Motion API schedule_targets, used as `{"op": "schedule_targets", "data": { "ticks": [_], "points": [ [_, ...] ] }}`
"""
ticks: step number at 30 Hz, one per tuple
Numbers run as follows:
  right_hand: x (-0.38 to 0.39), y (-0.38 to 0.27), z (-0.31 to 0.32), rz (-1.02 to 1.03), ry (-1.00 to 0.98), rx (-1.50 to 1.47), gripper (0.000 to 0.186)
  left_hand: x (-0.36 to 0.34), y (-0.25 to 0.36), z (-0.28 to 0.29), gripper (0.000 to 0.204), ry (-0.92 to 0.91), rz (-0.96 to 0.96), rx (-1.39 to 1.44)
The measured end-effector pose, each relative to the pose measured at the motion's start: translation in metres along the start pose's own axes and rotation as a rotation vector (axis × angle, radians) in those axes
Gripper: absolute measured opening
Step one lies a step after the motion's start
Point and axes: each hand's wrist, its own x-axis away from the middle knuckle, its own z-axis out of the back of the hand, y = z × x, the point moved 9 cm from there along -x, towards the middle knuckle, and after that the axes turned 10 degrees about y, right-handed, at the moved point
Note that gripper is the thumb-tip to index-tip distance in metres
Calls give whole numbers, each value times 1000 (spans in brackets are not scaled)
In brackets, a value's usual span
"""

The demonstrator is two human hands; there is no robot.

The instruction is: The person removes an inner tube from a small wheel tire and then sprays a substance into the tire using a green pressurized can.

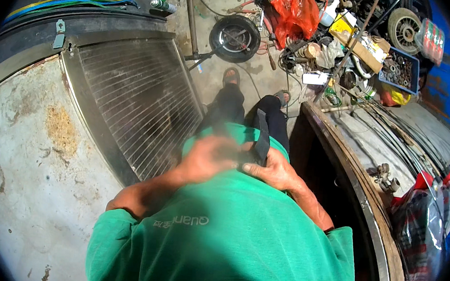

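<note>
"Since both hands are held near each other at the waist, how much can be counted as done?"

"A dark strap [262, 141] is already held at the front of the green shirt [239, 217], and its free length is seen standing out past the right hand [276, 169], over the dark trousers [275, 128]. By judgement, the handling is only partway along, as the strap is not yet let go. What is left cannot be settled, because any join is covered by the fingers."

"How is the right hand set?"

"It is curled closely about the strap, the thumb being laid across toward the other hand. The forearm is angled inward from the right, and the elbow is bent outward."

"And the left hand [210, 155]?"

"It is blurred, but is seen just beside the right, with its back turned up and the forearm slanted in from the left. How far its fingers are parted, and whether anything is gripped by them, cannot be made out."
</note>
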Motion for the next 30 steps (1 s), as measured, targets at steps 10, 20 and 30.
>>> {"op": "schedule_targets", "data": {
  "ticks": [10,20,30],
  "points": [
    [6,-5,92,-122,291,462,52,-41,15,67,39,52,-36,-173],
    [-13,34,162,-201,554,563,52,-114,-158,181,32,412,191,10],
    [-74,80,152,-378,415,608,48,-186,-250,193,29,385,345,-114]
  ]
}}
